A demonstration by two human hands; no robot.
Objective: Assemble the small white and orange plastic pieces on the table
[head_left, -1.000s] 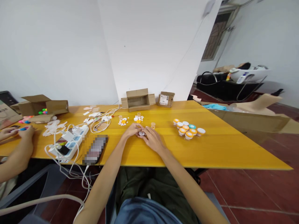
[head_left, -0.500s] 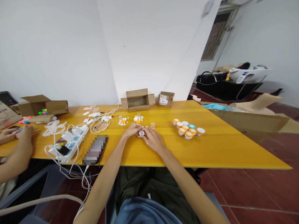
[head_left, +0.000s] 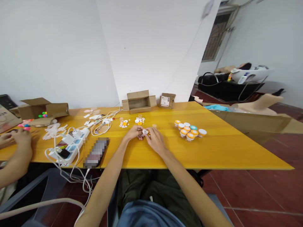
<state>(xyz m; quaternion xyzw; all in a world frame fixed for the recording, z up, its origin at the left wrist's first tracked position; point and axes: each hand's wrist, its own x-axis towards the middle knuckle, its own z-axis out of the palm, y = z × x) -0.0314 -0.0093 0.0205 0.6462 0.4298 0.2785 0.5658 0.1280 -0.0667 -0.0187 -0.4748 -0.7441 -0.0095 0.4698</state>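
small round white part (head_left: 145,131), between fingers (head_left: 151,133)

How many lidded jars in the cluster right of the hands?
9. Back-left jar, back white-lidded jar, left-edge jar, middle jar, teal-lidded jar, far-right jar; nearer: front-left jar, front-right jar, nearest jar. Another could be hidden among them.

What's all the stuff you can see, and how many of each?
Table: one, yellow, middle
Lidded jars: nine, five orange-topped, three white, one teal, table's right side
Cardboard boxes: at least three, brown, table's back
Loose bits: many, mostly white, beyond the hands
Power strip: one, white, left
Cables: several, white, left
Phone: one, dark, beside power strip
Basin: one, white, far right
Other person's hands: two, bare, far left
Round piece: one, white, between your hands
Left hand: one, bare, middle
Right hand: one, bare, middle
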